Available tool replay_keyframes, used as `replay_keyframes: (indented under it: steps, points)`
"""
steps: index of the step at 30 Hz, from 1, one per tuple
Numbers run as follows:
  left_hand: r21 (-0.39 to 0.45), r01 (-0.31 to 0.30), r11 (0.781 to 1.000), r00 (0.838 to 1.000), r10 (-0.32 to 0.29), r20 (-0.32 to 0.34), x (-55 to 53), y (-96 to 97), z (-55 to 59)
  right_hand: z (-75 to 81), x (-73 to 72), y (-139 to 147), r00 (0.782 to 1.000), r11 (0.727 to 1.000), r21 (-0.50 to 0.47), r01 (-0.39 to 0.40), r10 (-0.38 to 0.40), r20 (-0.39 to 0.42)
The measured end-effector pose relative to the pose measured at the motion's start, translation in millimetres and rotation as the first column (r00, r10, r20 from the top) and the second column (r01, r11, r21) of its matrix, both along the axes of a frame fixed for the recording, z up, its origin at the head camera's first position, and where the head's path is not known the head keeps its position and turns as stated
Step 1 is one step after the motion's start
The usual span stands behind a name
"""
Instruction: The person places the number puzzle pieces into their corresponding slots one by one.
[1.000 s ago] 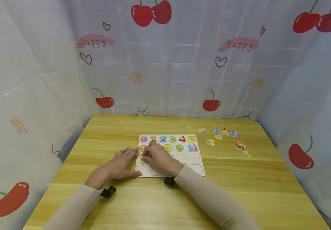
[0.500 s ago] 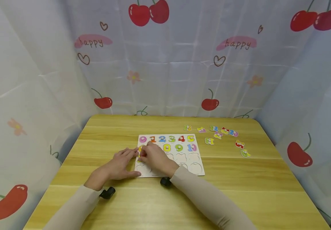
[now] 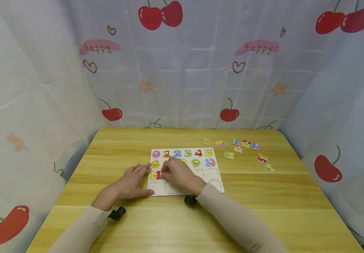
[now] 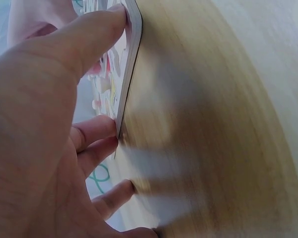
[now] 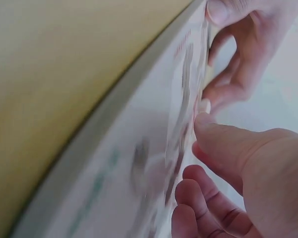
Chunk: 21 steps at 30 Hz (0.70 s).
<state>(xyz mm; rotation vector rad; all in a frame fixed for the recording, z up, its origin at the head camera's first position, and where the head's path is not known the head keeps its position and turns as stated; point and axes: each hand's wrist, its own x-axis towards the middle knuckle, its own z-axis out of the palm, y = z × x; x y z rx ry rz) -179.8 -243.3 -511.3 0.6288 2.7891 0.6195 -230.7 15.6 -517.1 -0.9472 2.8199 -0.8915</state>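
Note:
A white number puzzle board lies on the table. My left hand rests at its left side, thumb on the near left corner and fingertips against the left edge. A yellow and red number 11 piece sits in the third row's first slot. Just right of it is my right hand, fingers loosely curled and holding nothing that I can see. In the right wrist view its thumb is close to a pale knob; contact is unclear. This hand covers part of the board's middle.
Number pieces 0 to 5 fill the board's top row, with a 10 piece below at right. Several loose number pieces lie beyond and right of the board, among them a green 13. A cherry-print curtain surrounds the wooden table.
My right hand first shifts slightly left over the number 11 piece, then back right, so the piece shows in its slot. The left hand stays at the board's edge.

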Motion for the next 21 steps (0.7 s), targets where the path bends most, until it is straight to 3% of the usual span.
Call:
replay_keyframes:
  steps: [5, 10, 15, 21]
  points:
    - [-0.004, -0.002, 1.000, 1.000, 0.002, 0.001, 0.7, 0.4, -0.1, 7.5, -2.1, 23.7, 0.999, 0.998, -0.033, 0.050, -0.049, 0.017]
    - [-0.006, -0.006, 1.000, 1.000, 0.006, 0.007, 1.2, 1.4, 0.2, 12.1, -13.4, 51.7, 0.992, 0.991, -0.052, 0.124, -0.125, -0.028]
    - [-0.007, -0.008, 1.000, 1.000, 0.008, 0.005, 0.7, 1.2, 0.2, 12.2, -26.6, 84.9, 0.975, 0.976, -0.064, 0.209, -0.213, -0.059]
    - [-0.009, -0.009, 1.000, 1.000, 0.009, -0.002, 0.3, 1.4, 0.1, 8.8, -37.9, 129.1, 0.954, 0.952, -0.077, 0.298, -0.300, -0.018]
